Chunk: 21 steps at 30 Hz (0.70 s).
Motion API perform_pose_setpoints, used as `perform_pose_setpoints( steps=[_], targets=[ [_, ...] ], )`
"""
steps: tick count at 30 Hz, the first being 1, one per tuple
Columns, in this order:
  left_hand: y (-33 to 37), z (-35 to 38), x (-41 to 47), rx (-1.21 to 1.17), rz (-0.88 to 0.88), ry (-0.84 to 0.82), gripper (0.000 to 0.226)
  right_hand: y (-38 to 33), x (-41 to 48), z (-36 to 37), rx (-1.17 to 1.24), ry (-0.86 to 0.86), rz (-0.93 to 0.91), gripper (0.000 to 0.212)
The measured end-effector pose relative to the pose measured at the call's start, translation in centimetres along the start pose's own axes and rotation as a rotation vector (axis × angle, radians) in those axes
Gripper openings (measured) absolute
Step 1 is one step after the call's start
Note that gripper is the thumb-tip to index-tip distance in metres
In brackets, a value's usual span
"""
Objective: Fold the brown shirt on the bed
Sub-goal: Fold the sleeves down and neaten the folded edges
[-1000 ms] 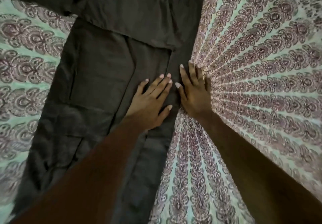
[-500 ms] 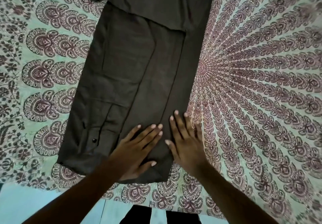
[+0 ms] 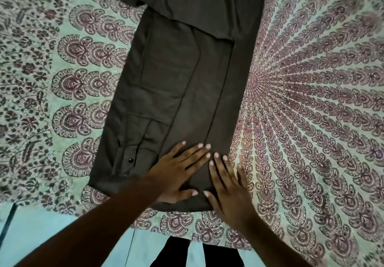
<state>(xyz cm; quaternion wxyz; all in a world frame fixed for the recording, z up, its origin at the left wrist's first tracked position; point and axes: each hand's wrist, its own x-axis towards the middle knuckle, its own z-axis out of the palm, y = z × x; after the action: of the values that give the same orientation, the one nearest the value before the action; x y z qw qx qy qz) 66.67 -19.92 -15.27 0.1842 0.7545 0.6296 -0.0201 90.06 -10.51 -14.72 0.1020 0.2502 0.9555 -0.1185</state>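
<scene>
The brown shirt (image 3: 176, 79) lies flat on the bed (image 3: 311, 100) as a long, narrow panel with its sides folded in. One end sits close to the bed's near edge and the other runs toward the far edge, where a sleeve lies across it. Both hands rest at the near end. The left hand (image 3: 178, 175) is flat on the cloth with its fingers straight and slightly spread. The right hand (image 3: 226, 185) is flat beside it, pressing the shirt's right edge and partly on the sheet. Neither pinches anything.

The step looks like smoothing the lengthwise folds. Next, the hands would probably need to pinch the near corners and carry that end toward the far end, keeping the layers aligned so the folded sides do not slip open.
</scene>
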Motion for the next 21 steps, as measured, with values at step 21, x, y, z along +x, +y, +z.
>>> perform_pose_setpoints(
  steps=[21],
  targets=[
    [-1.5, -5.5, 3.2, -0.237, -0.222, 0.213, 0.058, 2.9, 5.9, -6.9, 0.333, 0.368, 0.094, 0.042]
  ],
)
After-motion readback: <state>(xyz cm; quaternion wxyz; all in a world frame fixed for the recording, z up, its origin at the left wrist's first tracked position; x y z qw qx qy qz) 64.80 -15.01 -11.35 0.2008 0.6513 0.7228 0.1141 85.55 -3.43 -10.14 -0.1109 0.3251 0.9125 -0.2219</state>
